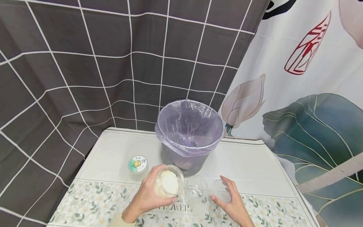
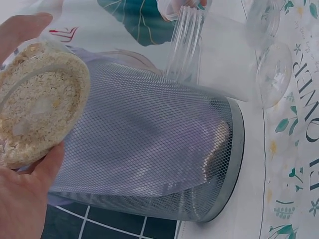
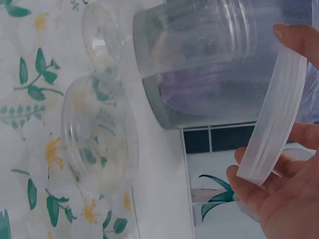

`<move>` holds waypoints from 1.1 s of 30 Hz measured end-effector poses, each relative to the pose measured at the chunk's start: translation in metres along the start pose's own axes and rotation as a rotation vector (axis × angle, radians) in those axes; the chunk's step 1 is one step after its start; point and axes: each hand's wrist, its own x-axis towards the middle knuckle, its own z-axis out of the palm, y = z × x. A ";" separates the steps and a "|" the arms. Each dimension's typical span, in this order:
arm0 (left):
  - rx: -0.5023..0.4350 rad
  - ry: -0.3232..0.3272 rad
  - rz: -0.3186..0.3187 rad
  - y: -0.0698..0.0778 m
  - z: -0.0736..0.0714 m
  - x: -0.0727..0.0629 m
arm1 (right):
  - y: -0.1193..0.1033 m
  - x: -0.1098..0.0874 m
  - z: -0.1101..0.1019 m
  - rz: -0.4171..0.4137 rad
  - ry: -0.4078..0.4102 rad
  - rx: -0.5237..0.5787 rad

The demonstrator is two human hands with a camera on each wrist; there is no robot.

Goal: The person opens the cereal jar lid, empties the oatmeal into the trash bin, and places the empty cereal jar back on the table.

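Note:
My left hand (image 1: 148, 192) grips a clear plastic jar (image 1: 158, 189) of pale beige flaky material, its round top facing up in the head view. Through the jar's base, the left wrist view shows coarse grain-like bits (image 2: 45, 107). My right hand (image 1: 232, 203) holds a translucent round lid (image 3: 275, 119) by its rim, edge-on in the right wrist view. Between the hands stands a clear plastic jar (image 3: 194, 42) with nothing visible inside. Near it on the table lie two clear, shallow round plastic pieces, one larger (image 3: 99, 134) and one smaller (image 3: 102, 37).
Behind the hands stands a mesh bin (image 1: 184, 160) lined with a purple bag (image 1: 190, 126). To the left is a jar with a green and white labelled lid (image 1: 138, 164). A flowered cloth (image 1: 93, 201) covers the table front; a dark gridded curtain (image 1: 113, 69) hangs behind.

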 end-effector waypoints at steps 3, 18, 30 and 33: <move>0.001 0.015 0.014 -0.001 -0.001 0.000 | 0.004 0.001 0.000 0.013 -0.008 -0.006; 0.004 0.078 0.098 -0.006 -0.006 0.007 | 0.021 -0.002 -0.002 0.117 -0.064 -0.094; 0.050 0.111 0.173 -0.009 -0.010 0.015 | 0.036 -0.007 -0.001 0.121 -0.104 -0.129; 0.033 0.104 0.157 -0.008 -0.010 0.015 | 0.041 -0.009 -0.001 0.115 -0.118 -0.136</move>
